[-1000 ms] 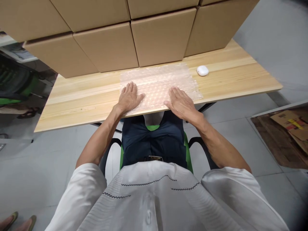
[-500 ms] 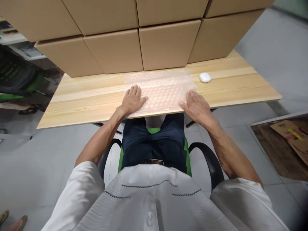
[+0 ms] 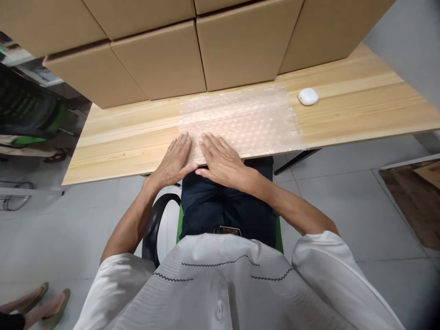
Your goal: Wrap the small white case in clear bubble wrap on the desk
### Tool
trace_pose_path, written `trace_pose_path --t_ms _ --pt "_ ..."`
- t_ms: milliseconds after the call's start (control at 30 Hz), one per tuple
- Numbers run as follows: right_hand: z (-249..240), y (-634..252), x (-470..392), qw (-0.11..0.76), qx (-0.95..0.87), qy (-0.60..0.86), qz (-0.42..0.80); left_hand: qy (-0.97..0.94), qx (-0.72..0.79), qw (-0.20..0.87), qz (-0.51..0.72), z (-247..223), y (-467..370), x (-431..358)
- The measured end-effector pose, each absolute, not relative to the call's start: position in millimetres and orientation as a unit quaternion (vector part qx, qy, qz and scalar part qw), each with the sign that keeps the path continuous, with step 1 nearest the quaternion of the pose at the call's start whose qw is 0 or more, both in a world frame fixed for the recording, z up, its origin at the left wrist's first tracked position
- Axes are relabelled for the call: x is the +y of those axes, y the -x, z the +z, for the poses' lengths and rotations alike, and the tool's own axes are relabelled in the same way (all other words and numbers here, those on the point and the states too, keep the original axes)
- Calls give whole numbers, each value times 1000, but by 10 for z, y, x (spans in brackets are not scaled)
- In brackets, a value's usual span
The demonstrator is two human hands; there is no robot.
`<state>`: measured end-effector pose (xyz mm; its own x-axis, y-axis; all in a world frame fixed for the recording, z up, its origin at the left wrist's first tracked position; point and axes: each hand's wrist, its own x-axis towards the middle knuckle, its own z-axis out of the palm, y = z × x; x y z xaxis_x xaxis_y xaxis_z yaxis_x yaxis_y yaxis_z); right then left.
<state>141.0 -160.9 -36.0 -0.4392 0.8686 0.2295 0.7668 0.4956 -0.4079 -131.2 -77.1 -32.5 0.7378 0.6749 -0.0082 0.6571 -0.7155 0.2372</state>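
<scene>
Bubble wrap (image 3: 240, 121) lies flat, lengthwise along table edge.

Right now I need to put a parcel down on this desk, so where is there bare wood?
The light wooden table is bare left of the left hand, below the brown cardboard boxes. A second bare strip lies right of the clear bubble wrap sheet, below the small white oval case. The middle is crowded: both hands, the right hand included, press the sheet's near-left corner.

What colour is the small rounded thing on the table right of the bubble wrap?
White, seen in the head view: the small rounded thing.
</scene>
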Motion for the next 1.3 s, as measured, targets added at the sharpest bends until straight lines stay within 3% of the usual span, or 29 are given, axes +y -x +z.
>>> trace_pose_path --t_ms 200,600,1300 --pt "-517 -1163 -1360 186 -873 431 133 -935 351 52 19 -480 1302 -896" --pt "-598 -1204 -1308 175 -848 481 138 -913 407 25 14 -541 1110 -993" --pt "-674 -2228 -1578 146 -791 589 82 -916 401 15 -4 -436 1035 -1045"
